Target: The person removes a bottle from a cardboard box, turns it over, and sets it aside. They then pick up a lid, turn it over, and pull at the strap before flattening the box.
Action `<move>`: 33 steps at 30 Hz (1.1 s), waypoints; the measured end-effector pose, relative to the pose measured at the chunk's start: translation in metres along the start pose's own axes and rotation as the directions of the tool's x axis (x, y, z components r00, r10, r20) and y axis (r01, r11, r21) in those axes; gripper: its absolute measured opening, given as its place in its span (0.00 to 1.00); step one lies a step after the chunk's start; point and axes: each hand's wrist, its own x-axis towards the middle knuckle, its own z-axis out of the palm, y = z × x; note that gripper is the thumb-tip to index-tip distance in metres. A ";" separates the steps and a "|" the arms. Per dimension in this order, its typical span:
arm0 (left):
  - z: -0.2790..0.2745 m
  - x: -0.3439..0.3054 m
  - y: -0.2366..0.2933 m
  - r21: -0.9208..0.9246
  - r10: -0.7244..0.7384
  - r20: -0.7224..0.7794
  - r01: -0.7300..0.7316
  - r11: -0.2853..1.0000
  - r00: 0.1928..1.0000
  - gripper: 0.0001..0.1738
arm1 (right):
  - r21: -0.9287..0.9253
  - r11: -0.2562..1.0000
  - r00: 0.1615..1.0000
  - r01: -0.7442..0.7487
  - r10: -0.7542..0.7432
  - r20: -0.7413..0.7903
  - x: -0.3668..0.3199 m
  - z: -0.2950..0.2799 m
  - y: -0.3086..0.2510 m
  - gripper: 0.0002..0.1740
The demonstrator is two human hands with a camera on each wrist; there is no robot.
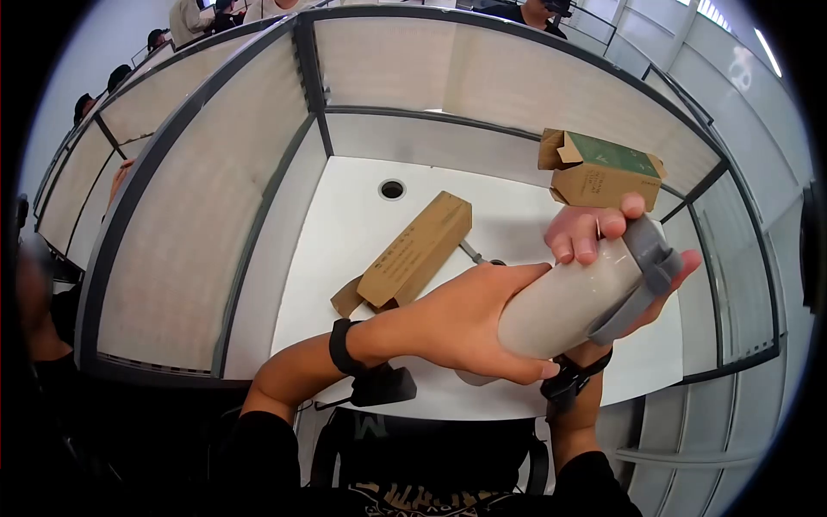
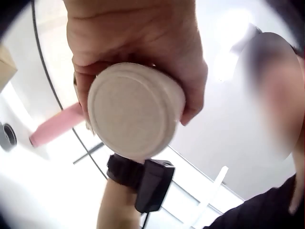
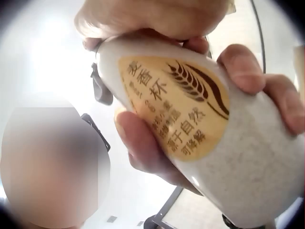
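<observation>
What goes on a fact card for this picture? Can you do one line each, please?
Bottle: pale, with a grey lid, held tilted
Label: yellow, with a wheat picture
Left hand: grips the bottle's lower part
Right hand: holds the bottle near the lid
Brown box: lies on the white table, end flap open
Green-and-brown box: beyond the right hand

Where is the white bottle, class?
In the head view, the white bottle is right of centre, gripped by the left hand and right hand, below the green-topped box.
</observation>
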 end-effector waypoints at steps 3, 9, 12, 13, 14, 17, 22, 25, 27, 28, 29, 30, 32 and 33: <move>0.000 -0.005 0.009 -0.031 -0.022 0.014 0.023 0.999 1.000 0.42 | 0.139 0.988 0.997 -0.070 0.074 -0.025 0.007 -0.003 0.002 0.57; -0.002 -0.002 0.002 0.104 0.012 -0.123 0.001 0.995 0.992 0.41 | 0.242 0.959 0.938 -0.146 0.212 -0.275 0.000 -0.003 0.004 0.54; -0.006 -0.004 0.007 0.219 -0.011 -0.162 0.047 0.975 0.987 0.41 | 0.072 0.989 0.911 -0.129 0.147 -0.386 0.001 -0.003 0.001 0.54; -0.006 -0.004 0.009 0.258 -0.020 -0.170 0.064 0.964 0.985 0.42 | 0.011 0.992 0.912 -0.130 0.123 -0.392 0.002 -0.001 -0.002 0.54; -0.006 -0.005 0.009 0.267 0.003 -0.195 0.050 0.962 0.981 0.42 | -0.042 0.990 0.934 -0.137 0.115 -0.339 0.002 0.000 -0.005 0.54; -0.004 -0.008 0.012 0.294 0.072 -0.267 0.010 0.956 0.961 0.44 | -0.152 0.985 0.975 -0.088 0.054 -0.215 0.007 0.009 -0.006 0.55; -0.007 -0.012 0.015 0.253 0.124 -0.314 -0.042 0.966 0.941 0.45 | -0.204 0.977 0.978 -0.065 0.022 -0.206 0.008 0.000 -0.006 0.51; -0.015 -0.013 0.019 0.252 0.101 -0.271 -0.031 0.967 0.957 0.44 | -0.259 0.966 0.977 -0.026 -0.030 -0.213 0.006 -0.002 -0.003 0.49; -0.018 -0.012 0.013 0.150 0.072 -0.223 -0.039 0.988 0.972 0.45 | -0.353 0.936 0.977 0.002 -0.078 -0.201 0.005 -0.003 -0.005 0.47; -0.019 -0.012 0.011 0.099 0.060 -0.199 -0.041 0.994 0.978 0.45 | -0.297 0.955 0.979 0.002 -0.062 -0.193 0.005 0.000 -0.005 0.46; -0.018 -0.011 0.010 -0.100 -0.016 -0.153 0.001 0.995 0.988 0.46 | -0.240 0.971 0.982 0.001 -0.047 -0.184 0.005 0.004 -0.005 0.45; -0.017 -0.010 0.010 -0.293 -0.083 -0.090 0.054 0.955 0.992 0.46 | -0.182 0.983 0.984 0.000 -0.032 -0.175 0.006 0.007 -0.005 0.44; -0.015 -0.008 0.011 -0.502 -0.169 0.030 0.161 0.850 0.985 0.47 | -0.059 0.998 0.985 -0.012 0.002 -0.171 0.006 0.007 -0.006 0.42; -0.014 -0.008 0.012 -0.530 -0.197 0.072 0.205 0.823 0.978 0.48 | 0.003 1.000 0.986 -0.019 0.020 -0.165 0.007 0.006 -0.007 0.41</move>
